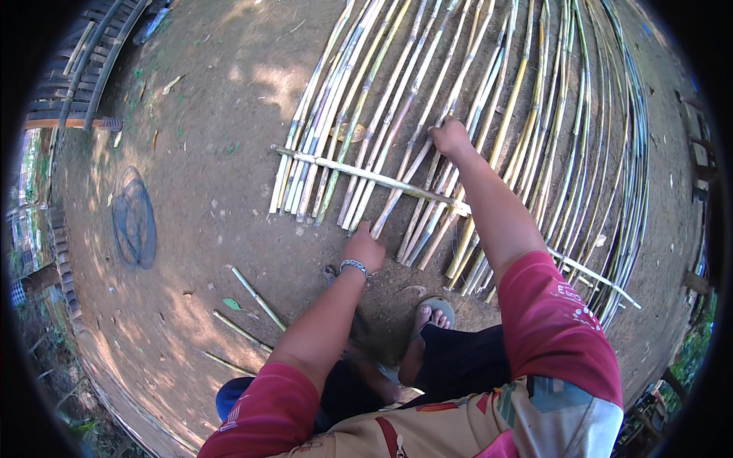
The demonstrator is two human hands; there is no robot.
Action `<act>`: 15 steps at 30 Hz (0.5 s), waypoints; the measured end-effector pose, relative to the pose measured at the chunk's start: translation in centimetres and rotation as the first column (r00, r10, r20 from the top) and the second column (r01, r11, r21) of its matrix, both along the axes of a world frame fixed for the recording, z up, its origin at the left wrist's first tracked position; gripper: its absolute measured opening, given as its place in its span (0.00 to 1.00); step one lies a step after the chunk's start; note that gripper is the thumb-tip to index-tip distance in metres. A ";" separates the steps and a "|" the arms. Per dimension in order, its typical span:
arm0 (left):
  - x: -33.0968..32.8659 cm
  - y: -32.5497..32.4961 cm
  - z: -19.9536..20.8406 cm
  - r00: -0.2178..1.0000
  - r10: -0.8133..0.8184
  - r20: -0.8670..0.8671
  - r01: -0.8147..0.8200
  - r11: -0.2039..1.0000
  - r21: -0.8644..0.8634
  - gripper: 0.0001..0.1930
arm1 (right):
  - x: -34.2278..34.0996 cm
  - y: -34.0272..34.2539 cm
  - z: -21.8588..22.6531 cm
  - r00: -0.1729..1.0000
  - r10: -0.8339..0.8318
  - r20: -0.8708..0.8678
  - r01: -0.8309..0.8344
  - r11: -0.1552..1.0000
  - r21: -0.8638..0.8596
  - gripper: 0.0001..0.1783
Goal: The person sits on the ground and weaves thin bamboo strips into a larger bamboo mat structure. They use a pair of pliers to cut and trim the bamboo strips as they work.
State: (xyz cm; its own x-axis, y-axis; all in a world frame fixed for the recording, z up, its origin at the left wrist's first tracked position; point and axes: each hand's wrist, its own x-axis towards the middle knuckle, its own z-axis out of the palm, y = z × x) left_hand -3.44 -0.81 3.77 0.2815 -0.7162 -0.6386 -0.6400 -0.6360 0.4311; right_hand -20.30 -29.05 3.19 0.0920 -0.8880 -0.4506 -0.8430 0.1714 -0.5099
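Long, thin bamboo poles (359, 99) lie side by side on the ground in front of me, green and tan. A pale crosspiece (374, 177) runs across them near their close ends. My right hand (452, 140) is closed round one pole a little beyond the crosspiece, its fingertips partly hidden. My left hand (364, 252), with a braided bracelet at the wrist, is at the near end of what looks like the same pole, its fingers closed against that end.
Another pale crosspiece (592, 273) lies at the right under more poles. Short bamboo pieces (258, 298) rest on the ground at my left. Dark netting (134, 220) lies farther left, with a slatted bamboo structure (85, 57) at the far left. My sandalled foot (435, 313) stands close to the pole ends.
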 end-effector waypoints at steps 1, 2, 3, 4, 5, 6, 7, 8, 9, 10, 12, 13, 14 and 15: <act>0.7 0.5 -1.2 0.999 -0.021 -0.039 0.019 0.999 -0.049 0.20 | 0.0 -0.1 0.2 1.000 0.012 0.003 -0.012 1.000 0.009 0.26; 1.1 1.1 -2.3 0.996 -0.043 -0.077 0.035 0.995 -0.098 0.20 | 0.0 -0.1 0.4 1.000 0.024 0.006 -0.024 1.000 0.017 0.27; 0.9 0.8 -2.0 0.947 0.168 -0.275 -0.164 0.986 0.037 0.19 | -0.4 -0.3 0.2 0.999 0.047 -0.012 -0.046 0.999 0.025 0.27; 0.8 0.3 -1.7 0.819 0.384 -0.427 -0.325 0.923 0.207 0.19 | -0.8 -0.5 0.0 0.997 0.070 -0.030 -0.069 0.997 0.033 0.27; 0.6 0.1 -1.5 0.625 0.584 -0.519 -0.431 0.812 0.395 0.19 | -1.0 -0.7 -0.2 0.994 0.094 -0.047 -0.092 0.995 0.041 0.27; 1.1 0.5 -1.9 0.574 0.623 -0.532 -0.453 0.782 0.428 0.19 | -0.8 -0.5 0.1 0.998 0.067 -0.016 -0.066 0.996 0.062 0.29; 1.7 1.1 -2.5 0.521 0.660 -0.542 -0.472 0.751 0.461 0.19 | -0.5 -0.3 0.1 0.996 0.080 -0.033 -0.078 0.996 0.053 0.29; 2.2 1.7 -2.9 0.465 0.694 -0.549 -0.489 0.719 0.494 0.20 | -0.2 -0.2 0.1 0.995 0.092 -0.049 -0.090 0.995 0.044 0.30; 2.3 1.7 -2.8 0.442 0.708 -0.551 -0.490 0.705 0.513 0.18 | -0.3 -0.3 0.2 0.993 0.099 -0.071 -0.097 0.995 0.029 0.30; 2.4 1.8 -2.7 0.418 0.722 -0.551 -0.491 0.690 0.532 0.16 | -0.4 -0.4 -0.1 0.991 0.111 -0.077 -0.109 0.993 0.037 0.31; 2.1 2.0 -2.4 0.336 0.764 -0.550 -0.552 0.633 0.543 0.14 | -0.4 -0.5 -0.7 0.991 0.096 -0.091 -0.095 0.995 0.007 0.31; 1.4 2.0 -2.1 0.277 0.788 -0.550 -0.608 0.587 0.535 0.12 | -0.4 -0.5 -1.1 0.992 0.087 -0.097 -0.088 0.996 -0.007 0.31; 0.7 2.0 -2.0 0.215 0.806 -0.552 -0.660 0.537 0.526 0.11 | -0.4 -0.5 -1.4 0.995 0.058 -0.086 -0.060 0.998 -0.024 0.32; 0.0 2.1 -2.0 0.177 0.820 -0.545 -0.717 0.487 0.499 0.11 | -0.2 -0.3 -1.6 0.997 0.032 -0.073 -0.035 0.999 -0.039 0.32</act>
